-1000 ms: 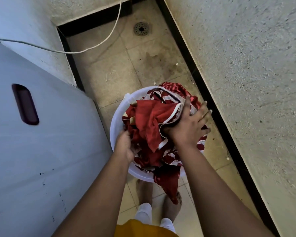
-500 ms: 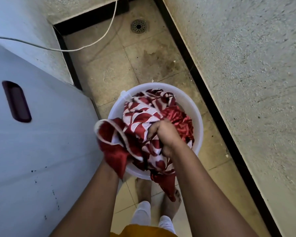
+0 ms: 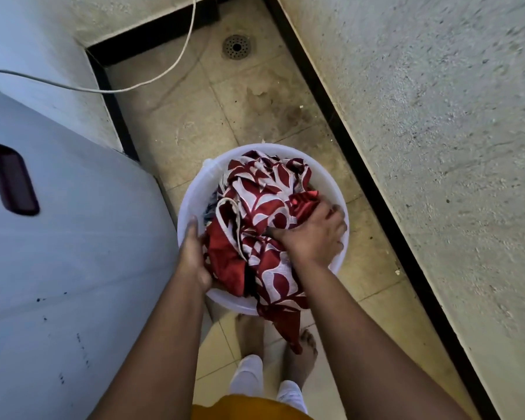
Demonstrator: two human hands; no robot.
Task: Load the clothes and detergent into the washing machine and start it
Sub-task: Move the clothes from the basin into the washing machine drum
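Observation:
A pile of red and white patterned clothes (image 3: 264,213) fills a white round basin (image 3: 331,183) on the tiled floor. One end of the cloth hangs over the basin's near rim. My right hand (image 3: 312,234) lies on the right of the pile, its fingers curled into the fabric. My left hand (image 3: 194,253) is flat against the pile's left side, inside the basin wall, with its fingers partly hidden by cloth. The white washing machine (image 3: 73,237) stands at the left, with a dark recessed handle (image 3: 11,178) showing. No detergent is in view.
A rough plaster wall (image 3: 437,147) with a black skirting runs along the right. A white cable (image 3: 152,83) hangs across the far corner, and a floor drain (image 3: 236,47) sits beyond the basin. My bare feet (image 3: 300,356) stand just behind it.
The piece my left hand held up beside the basin is back in the pile. My left hand now lies flat against the clothes, and my right hand has shifted to the pile's right.

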